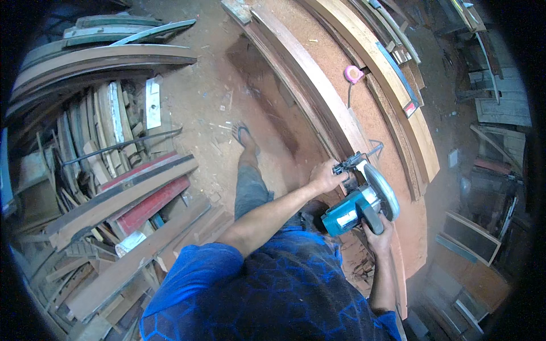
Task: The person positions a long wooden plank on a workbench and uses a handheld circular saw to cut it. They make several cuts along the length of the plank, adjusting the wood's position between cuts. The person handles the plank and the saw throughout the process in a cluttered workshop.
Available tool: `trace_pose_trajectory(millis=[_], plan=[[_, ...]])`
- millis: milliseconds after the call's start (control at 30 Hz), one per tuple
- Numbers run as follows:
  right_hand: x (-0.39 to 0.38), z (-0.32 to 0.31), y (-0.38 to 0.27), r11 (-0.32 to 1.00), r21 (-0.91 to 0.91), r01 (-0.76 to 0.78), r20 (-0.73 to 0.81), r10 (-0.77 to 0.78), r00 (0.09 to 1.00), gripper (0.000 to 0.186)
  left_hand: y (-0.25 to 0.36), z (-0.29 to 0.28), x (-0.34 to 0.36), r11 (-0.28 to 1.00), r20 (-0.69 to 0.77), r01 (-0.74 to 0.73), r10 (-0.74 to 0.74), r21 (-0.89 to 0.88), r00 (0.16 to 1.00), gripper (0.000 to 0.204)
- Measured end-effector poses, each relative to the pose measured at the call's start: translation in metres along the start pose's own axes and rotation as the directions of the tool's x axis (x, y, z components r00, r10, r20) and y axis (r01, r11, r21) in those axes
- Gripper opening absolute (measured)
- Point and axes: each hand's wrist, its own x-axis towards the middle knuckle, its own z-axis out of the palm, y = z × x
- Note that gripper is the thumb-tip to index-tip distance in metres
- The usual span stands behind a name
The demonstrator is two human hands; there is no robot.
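Observation:
A teal circular saw [348, 212] with a rounded metal blade guard [382, 190] rests at the near end of a long wooden plank [310, 71]. My right hand [380, 236] is wrapped round the saw's black handle. At the front of the saw, my left hand [327, 175] is closed by its base and a dark metal clamp-like fitting [348, 163]; its fingertips are partly hidden. The blade's contact with the wood cannot be seen. Beyond the plank, a pink tape measure [353, 74] lies on the sawdust-covered bench top [328, 46].
A pale timber board [392, 71] runs along the bench's right side, with a blue strip tool [396, 77] on it. Stacked boards [122, 199] and offcuts crowd the left floor. Framed panels [471, 237] lean at the right. My sandalled foot [243, 134] stands beside the bench.

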Motion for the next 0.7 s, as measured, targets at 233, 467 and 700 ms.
trace_pose_trajectory(millis=[233, 467, 700], plan=[[0.021, 0.018, -0.013, 0.998, 0.062, -0.026, -0.041, 0.028, 0.999, 0.024, 0.028, -0.034, 0.008, 0.998, -0.007, 0.046, -0.046, 0.040, 0.999, 0.053], [0.042, 0.030, -0.042, 1.000, -0.022, 0.014, -0.055, -0.015, 0.998, 0.024, 0.064, -0.081, 0.015, 0.983, 0.008, 0.077, -0.079, 0.165, 0.997, 0.041], [0.061, 0.041, -0.059, 0.999, -0.017, 0.032, -0.021, -0.032, 0.999, 0.023, 0.058, -0.101, 0.030, 0.995, -0.022, 0.042, -0.041, 0.090, 0.999, 0.038]])
